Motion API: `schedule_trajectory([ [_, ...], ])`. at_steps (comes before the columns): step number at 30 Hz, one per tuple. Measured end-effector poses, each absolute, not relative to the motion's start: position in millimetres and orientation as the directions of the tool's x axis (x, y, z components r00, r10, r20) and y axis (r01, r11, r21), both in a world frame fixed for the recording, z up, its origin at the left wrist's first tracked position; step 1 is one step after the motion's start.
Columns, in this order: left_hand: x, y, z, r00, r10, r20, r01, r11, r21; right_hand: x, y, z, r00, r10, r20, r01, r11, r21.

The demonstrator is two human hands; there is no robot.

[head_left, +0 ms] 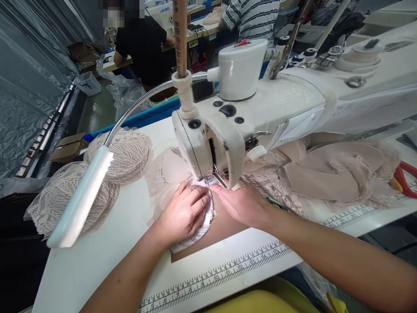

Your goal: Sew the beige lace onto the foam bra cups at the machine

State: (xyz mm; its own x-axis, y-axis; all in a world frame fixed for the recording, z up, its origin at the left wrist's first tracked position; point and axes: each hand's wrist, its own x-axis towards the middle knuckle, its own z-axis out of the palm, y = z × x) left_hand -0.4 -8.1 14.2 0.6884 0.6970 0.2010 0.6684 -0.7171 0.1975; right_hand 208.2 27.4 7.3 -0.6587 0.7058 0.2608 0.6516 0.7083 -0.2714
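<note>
A lace bra cup [192, 243] with a pale inner side and a dark-edged seam lies under the sewing machine's needle area [208, 178]. My left hand [187, 213] presses on this cup, its fingers curled together and gripping the material. On the other side of the seam, my right hand [241, 202] holds the flat beige fabric [224, 226] close to the presser foot. Its thumb and forefinger point at the needle, and its lower fingers are partly hidden. Another pale cup [172, 165] with sheer lace lies just behind my left hand.
Stacked lace pieces [130, 152] lie at the left beneath a bendable lamp [81, 195]. Beige bra parts [325, 169] and red-handled scissors [407, 178] are at the right. A printed ruler [215, 278] follows the table's front edge. People [143, 48] sit beyond the machine.
</note>
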Motion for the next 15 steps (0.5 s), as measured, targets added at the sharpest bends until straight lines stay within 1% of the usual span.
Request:
schedule_trajectory([
  [3, -0.6, -8.0, 13.9, 0.695, 0.69, 0.202, 0.66, -0.724, 0.201, 208.5, 28.0, 7.2, -0.712, 0.66, 0.237, 0.597, 0.748, -0.291],
  [5, -0.9, -7.9, 13.9, 0.688, 0.694, 0.212, 0.66, -0.72, 0.214, 208.5, 28.5, 7.3, -0.741, 0.642, 0.198, 0.585, 0.761, -0.279],
  [8, -1.9, -8.1, 14.0, 0.676, 0.705, 0.214, 0.666, -0.709, 0.23, 208.4, 29.0, 6.8, -0.756, 0.637, 0.153, 0.594, 0.765, -0.249],
  [15, -2.0, -8.6, 16.3, 0.644, 0.743, 0.184, 0.703, -0.669, 0.24, 207.3, 28.9, 5.3, -0.756, 0.641, 0.137, 0.607, 0.763, -0.223],
])
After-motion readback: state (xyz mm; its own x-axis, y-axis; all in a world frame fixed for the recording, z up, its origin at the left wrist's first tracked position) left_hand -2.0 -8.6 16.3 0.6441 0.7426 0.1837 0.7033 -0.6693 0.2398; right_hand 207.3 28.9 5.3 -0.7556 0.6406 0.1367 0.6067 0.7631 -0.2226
